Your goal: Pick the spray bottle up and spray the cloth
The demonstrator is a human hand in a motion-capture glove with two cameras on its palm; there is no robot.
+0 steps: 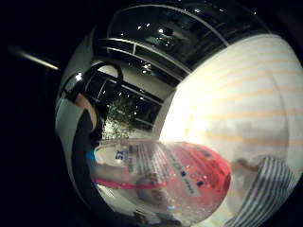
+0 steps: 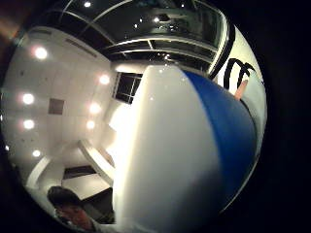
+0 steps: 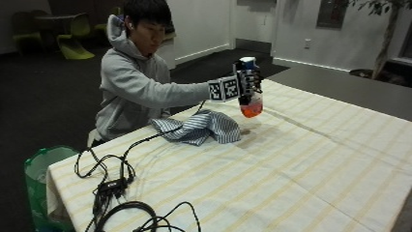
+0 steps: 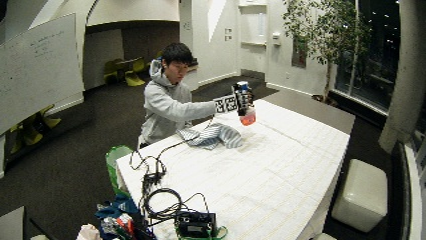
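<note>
My gloved right hand (image 3: pixel 248 81) grips a spray bottle (image 3: pixel 250 99) and holds it upright in the air above the table. The bottle has a clear body with orange-red liquid low down and a blue and white spray head (image 3: pixel 246 62). A blue and white striped cloth (image 3: pixel 199 126) lies crumpled on the tablecloth, below and to the person's side of the bottle. In the little finger side palm view the bottle's labelled body (image 1: pixel 175 175) is close, with the striped cloth (image 1: pixel 262 189) beside it. The thumb side palm view is filled by the blue and white spray head (image 2: pixel 194 155).
The table (image 3: pixel 309 159) wears a cream cloth with yellow stripes. Black cables and a small box (image 3: pixel 112 186) lie at the near corner. A green bin (image 3: pixel 42 164) stands on the floor beside that corner. The person sits at the table's far side.
</note>
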